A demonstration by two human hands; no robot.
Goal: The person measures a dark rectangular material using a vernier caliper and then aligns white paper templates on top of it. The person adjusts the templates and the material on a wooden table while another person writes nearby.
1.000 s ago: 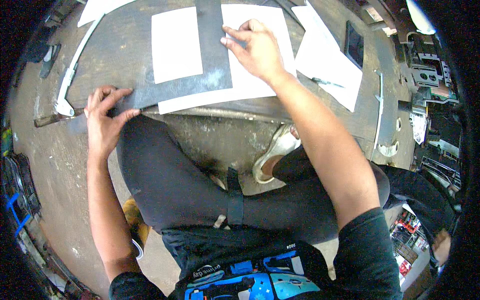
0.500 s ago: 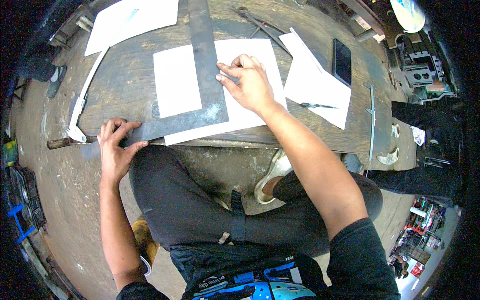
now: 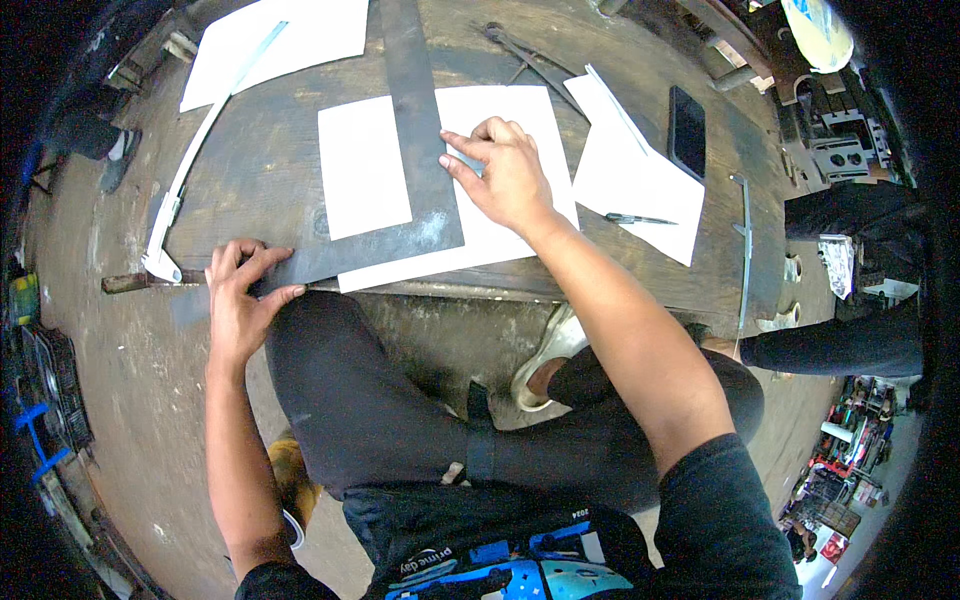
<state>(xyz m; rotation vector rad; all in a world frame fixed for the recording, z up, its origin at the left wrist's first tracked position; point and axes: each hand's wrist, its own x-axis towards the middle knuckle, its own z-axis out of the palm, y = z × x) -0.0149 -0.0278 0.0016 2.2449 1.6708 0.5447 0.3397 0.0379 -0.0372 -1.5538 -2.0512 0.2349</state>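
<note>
A large dark steel square [image 3: 418,130] lies on a white sheet of paper [image 3: 362,170], its long arm running away from me and its short arm along the table's near edge. My left hand [image 3: 245,283] grips the short arm's left end, fingers above and thumb at the near edge. On the paper right of the long arm rests my right hand [image 3: 503,168]. Its forefinger and thumb reach out, apart, to touch the square's edge, while the other fingers curl. Something pale blue shows between them; I cannot tell whether it is an object or shaded paper.
A caliper [image 3: 165,230] lies at the left, its beam reaching another sheet [image 3: 290,60]. At the right are more paper [image 3: 640,190], a pen [image 3: 640,218], a phone [image 3: 686,130], dark tongs [image 3: 530,55] and a second slim measuring tool [image 3: 745,240]. A person's dark-clothed legs [image 3: 840,340] are beyond.
The view has shifted slightly, moving the table's things a little right and down. Both hands keep their places on the square. The person at the far right has shifted their legs.
</note>
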